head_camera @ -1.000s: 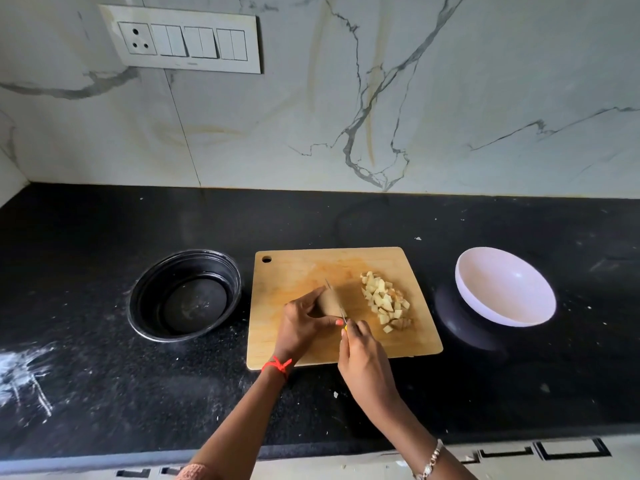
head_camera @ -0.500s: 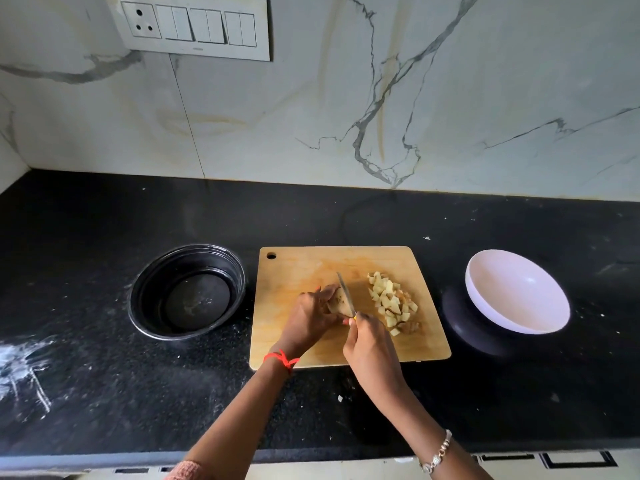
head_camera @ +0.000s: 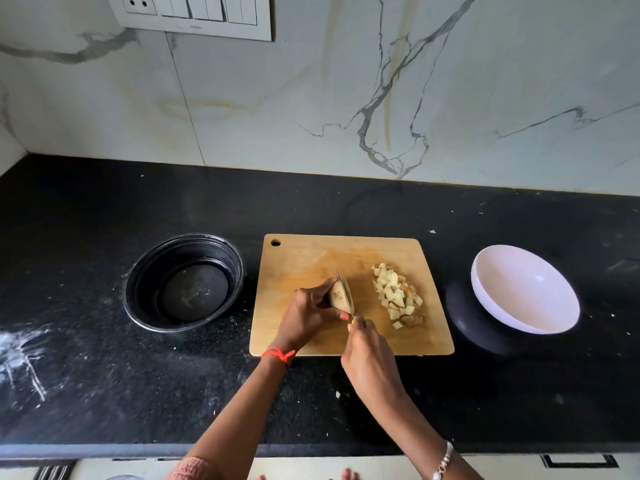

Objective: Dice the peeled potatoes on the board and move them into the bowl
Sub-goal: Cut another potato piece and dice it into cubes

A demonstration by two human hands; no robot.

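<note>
A wooden cutting board (head_camera: 304, 258) lies on the black counter. My left hand (head_camera: 308, 315) pins a peeled potato piece (head_camera: 338, 296) on the board's middle. My right hand (head_camera: 370, 355) grips a small knife (head_camera: 346, 292) whose blade is down in the potato's right side; the handle is hidden in my fist. A heap of diced potato (head_camera: 394, 294) sits on the board's right half. To the right of the board, an empty white bowl (head_camera: 526, 294) rests tilted on a dark base.
An empty black bowl (head_camera: 183, 282) stands left of the board. White powdery smears (head_camera: 20, 355) mark the counter at far left. The marble wall with a switch panel (head_camera: 194, 12) rises behind. The counter's front edge runs below my forearms.
The knife was raised half a second ago and is now pressed down into the potato. The camera has tilted slightly; the diced heap and bowls have not moved.
</note>
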